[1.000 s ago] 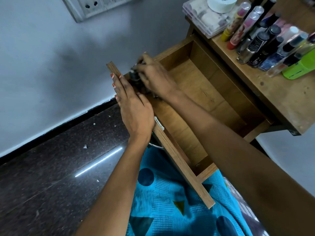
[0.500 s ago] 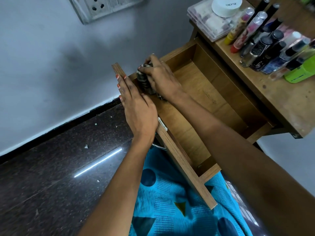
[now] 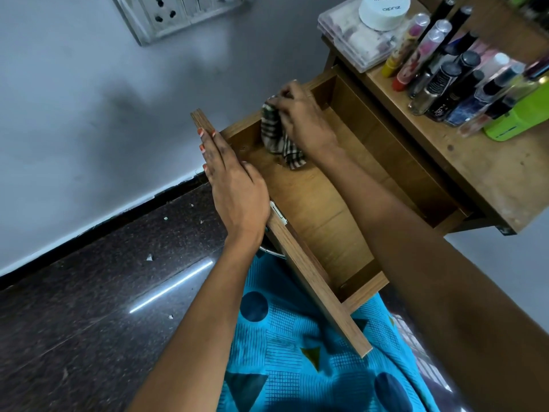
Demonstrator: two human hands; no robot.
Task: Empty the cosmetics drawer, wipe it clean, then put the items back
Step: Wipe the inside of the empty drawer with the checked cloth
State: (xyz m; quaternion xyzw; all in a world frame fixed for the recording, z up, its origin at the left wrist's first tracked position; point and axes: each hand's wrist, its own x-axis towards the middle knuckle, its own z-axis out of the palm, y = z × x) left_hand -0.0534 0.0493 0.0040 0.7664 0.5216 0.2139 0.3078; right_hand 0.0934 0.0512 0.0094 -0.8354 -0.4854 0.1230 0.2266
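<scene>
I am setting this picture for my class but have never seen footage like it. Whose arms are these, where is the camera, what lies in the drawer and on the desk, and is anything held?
There is no machine here: a person works with bare hands. The one camera sits on their head and looks down, so both arms reach in from the bottom of the picture. The left hand lies flat, fingers straight, on the front edge of the pulled-out wooden drawer. The right hand grips a checked cloth in a corner of the drawer. Apart from the cloth, the part of the drawer in view holds nothing. On the desk top stand bottles and tubes, a clear box with a white jar on it, and a green item I cannot identify.
</scene>
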